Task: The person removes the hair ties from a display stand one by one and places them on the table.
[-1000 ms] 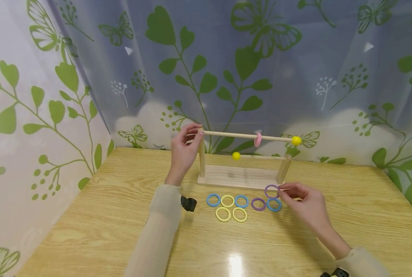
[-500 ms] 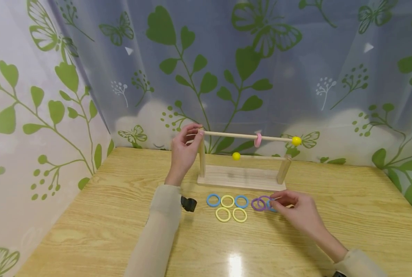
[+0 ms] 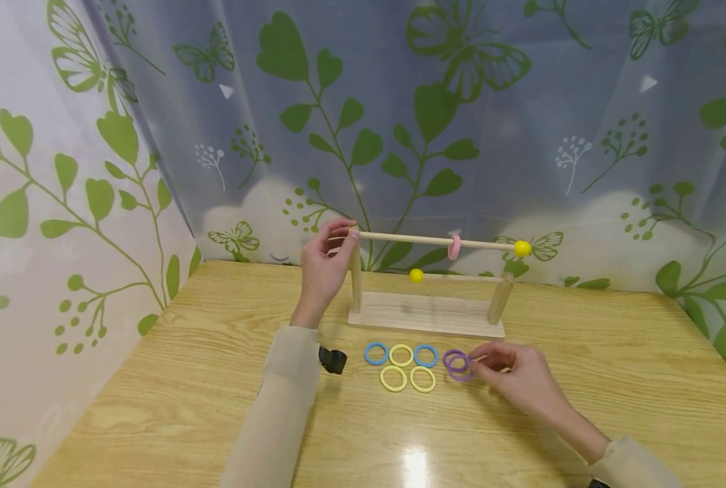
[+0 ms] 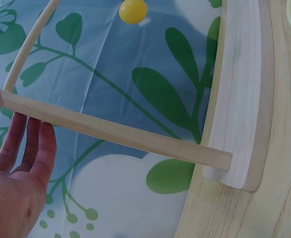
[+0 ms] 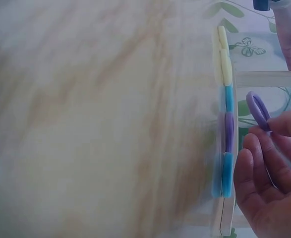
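My left hand holds the top of the left post of a wooden stand, thumb and fingers round it. From that post an upper rod runs right to a yellow ball, with a pink ring hanging on it. A lower rod from the right post ends in another yellow ball. My right hand pinches a purple ring over the table. In the head view it overlaps a second purple ring. A blue ring is mostly hidden there by my right hand.
In front of the stand lie several yellow rings and blue rings in two rows on the wooden table. A black wrist camera sits on my left wrist. A leaf-patterned curtain hangs behind the table.
My right hand has carried the purple ring left and towards me, from over the blue ring to over the other purple ring. My left hand and the stand have not moved.
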`<state>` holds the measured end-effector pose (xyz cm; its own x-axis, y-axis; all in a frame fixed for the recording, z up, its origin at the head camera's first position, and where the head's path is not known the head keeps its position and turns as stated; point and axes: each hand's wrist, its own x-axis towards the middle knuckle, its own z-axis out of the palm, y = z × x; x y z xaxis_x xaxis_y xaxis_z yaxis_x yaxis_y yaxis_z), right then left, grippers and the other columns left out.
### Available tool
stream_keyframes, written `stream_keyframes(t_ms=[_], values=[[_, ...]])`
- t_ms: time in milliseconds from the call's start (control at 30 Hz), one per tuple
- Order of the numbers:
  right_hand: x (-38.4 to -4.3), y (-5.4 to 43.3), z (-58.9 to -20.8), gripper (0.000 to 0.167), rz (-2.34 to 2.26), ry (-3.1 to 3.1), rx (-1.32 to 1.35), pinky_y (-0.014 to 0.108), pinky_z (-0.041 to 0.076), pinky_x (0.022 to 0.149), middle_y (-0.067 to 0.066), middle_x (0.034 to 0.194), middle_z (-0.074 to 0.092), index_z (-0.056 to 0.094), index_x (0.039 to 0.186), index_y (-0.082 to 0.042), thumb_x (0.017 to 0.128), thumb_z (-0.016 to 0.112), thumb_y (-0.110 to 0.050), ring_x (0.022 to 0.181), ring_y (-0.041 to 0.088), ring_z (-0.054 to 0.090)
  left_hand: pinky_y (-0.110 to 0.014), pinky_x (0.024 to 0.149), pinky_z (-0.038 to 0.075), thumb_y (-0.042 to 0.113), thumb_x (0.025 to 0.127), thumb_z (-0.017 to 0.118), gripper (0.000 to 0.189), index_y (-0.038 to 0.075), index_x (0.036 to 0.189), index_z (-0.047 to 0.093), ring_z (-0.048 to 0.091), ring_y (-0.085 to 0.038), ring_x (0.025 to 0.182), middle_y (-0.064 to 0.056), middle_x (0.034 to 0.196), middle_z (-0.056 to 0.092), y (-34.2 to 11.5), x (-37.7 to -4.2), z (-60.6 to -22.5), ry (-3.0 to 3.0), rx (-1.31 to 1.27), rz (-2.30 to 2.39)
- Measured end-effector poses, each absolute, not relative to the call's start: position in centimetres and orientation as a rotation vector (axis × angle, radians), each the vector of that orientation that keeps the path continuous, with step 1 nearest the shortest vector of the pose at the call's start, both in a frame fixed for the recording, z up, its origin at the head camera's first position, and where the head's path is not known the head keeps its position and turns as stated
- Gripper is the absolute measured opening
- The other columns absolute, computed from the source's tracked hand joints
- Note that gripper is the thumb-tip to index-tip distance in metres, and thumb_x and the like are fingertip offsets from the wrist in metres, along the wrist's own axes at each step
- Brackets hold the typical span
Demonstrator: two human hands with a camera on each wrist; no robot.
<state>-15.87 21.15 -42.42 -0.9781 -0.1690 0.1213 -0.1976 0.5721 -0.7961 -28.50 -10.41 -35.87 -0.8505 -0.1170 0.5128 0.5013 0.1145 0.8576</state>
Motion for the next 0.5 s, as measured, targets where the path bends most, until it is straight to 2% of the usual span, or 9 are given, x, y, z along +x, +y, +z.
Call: stream_keyframes(t_ms=[500], values=[[-15.69,20.73,-42.77,0.012,1.446,-2.870,0.348,0.024,0.052,0.057,0.000,0.083,0.078,0.077,0.100,-0.011,0.090,0.077,-0.016,0.069,0.009,0.068,-0.020,0.076,0.056,0.019,0.100,0.067,0.021,0.009,0.118,0.071,0.069,-0.031,0.100,-0.014,0.107,0.069,-10.43,-28.45,-35.87,-1.945,-0.382,-1.776]])
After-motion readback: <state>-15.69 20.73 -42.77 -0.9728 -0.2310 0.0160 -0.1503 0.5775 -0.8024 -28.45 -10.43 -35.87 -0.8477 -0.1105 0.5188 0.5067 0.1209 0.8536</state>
